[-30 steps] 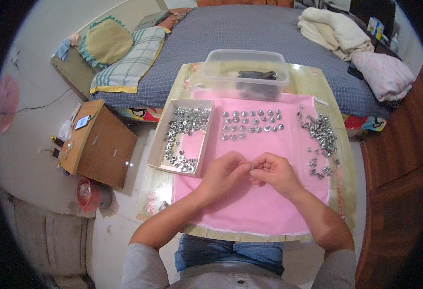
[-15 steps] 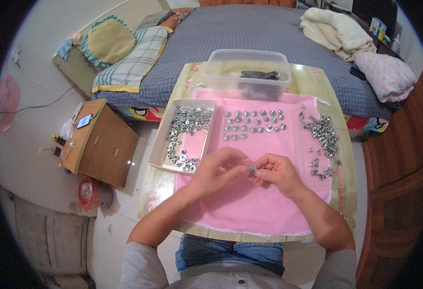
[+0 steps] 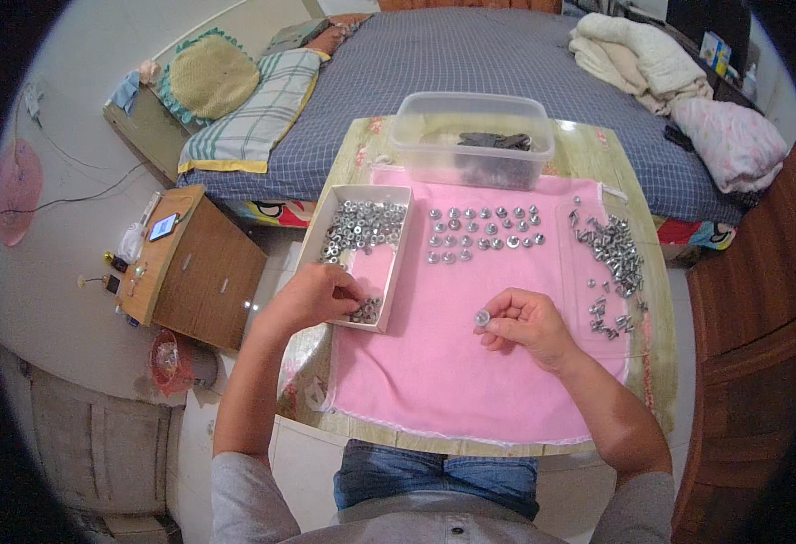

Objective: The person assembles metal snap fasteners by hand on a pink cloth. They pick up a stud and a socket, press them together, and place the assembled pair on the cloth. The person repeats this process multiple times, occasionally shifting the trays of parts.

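My right hand (image 3: 532,331) is over the pink cloth (image 3: 434,381), thumb and fingers pinching a silver screw (image 3: 481,318) whose round, flat end faces up. My left hand (image 3: 321,295) reaches over the near left corner of a white open box (image 3: 398,267). Its fingers bend down together among the small metal nuts (image 3: 362,222); what is between the fingertips is hidden. Beyond the right hand, several assembled screw pieces (image 3: 489,228) stand in rows on the cloth. To the right lies a loose pile of silver screws (image 3: 616,254).
At the table's far edge stands a clear plastic tub (image 3: 470,163) with dark pieces inside. The patterned tabletop (image 3: 362,435) shows around the cloth. Behind it is a bed (image 3: 470,54); a wooden cabinet (image 3: 208,272) with a phone on top stands at left.
My left hand has moved left, from beside the right hand to inside the white box. My right hand still holds the screw, its round end now turned more into view.
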### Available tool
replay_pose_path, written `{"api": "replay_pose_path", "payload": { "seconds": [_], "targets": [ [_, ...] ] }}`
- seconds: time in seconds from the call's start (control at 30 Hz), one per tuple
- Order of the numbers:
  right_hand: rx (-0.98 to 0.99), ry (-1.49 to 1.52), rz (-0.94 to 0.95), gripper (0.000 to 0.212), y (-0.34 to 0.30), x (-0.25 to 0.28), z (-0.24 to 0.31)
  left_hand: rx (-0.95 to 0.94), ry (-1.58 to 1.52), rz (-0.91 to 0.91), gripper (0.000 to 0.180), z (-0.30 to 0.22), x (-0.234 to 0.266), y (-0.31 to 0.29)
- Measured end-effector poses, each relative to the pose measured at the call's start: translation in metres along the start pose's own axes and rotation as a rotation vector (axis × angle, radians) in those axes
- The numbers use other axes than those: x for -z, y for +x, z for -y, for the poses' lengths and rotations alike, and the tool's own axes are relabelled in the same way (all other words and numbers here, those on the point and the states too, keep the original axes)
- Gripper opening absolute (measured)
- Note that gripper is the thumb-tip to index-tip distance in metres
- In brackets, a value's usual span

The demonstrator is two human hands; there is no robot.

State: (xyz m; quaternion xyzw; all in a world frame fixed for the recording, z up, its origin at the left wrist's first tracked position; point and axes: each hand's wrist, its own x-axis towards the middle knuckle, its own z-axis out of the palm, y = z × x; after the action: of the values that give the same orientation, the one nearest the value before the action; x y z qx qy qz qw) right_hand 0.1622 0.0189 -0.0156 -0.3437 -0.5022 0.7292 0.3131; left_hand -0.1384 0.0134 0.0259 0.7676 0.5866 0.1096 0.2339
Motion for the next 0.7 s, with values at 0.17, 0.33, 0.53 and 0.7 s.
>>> {"api": "replay_pose_path", "payload": {
  "seconds": [0.17,0.33,0.53,0.7],
  "targets": [
    [0.027,0.021,0.005,0.013,0.0,0.003,-0.004,-0.004,0.0,0.064,0.017,0.006,-0.001,0.001],
    [0.049,0.028,0.001,0.014,0.001,0.002,-0.004,-0.011,0.005,0.045,0.017,0.002,0.002,0.0],
    [0.025,0.022,-0.005,0.013,0.0,0.002,-0.002,0.146,-0.043,-0.161,0.013,-0.001,0.0,-0.001],
    [0.028,0.024,-0.018,0.013,-0.001,0.003,-0.002,0.052,-0.843,-0.2,0.014,-0.041,-0.02,-0.007]
  ]
}}
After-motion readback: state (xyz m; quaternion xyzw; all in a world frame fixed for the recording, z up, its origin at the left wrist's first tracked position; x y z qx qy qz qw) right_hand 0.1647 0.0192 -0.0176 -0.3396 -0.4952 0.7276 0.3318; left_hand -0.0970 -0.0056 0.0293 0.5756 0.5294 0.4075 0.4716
